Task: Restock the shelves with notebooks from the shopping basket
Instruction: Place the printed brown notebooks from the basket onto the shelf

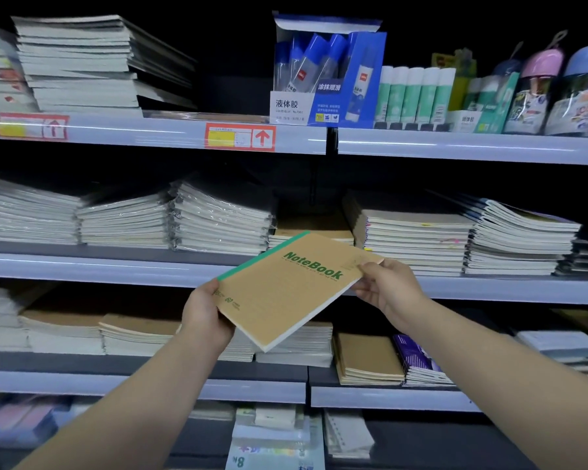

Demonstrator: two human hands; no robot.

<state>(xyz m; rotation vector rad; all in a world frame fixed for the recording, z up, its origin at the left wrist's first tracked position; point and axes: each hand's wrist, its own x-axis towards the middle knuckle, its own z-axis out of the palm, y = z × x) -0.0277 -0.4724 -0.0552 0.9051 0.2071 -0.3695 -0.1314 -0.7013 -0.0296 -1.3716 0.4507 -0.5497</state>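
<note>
Left hand (204, 317) is gripping and right hand (391, 290) is pinching corners of the brown notebook (286, 290), likely steadying it for the short brown pile (313, 227) just beyond.

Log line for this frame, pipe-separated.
held: kraft notebook | left hand: grips left corner | right hand: pinches right corner | position: before middle-shelf kraft stack, not yet placed

Left grip (206, 313), right grip (392, 288) bare; forearms (143, 395) seemingly unsleeved.
</note>
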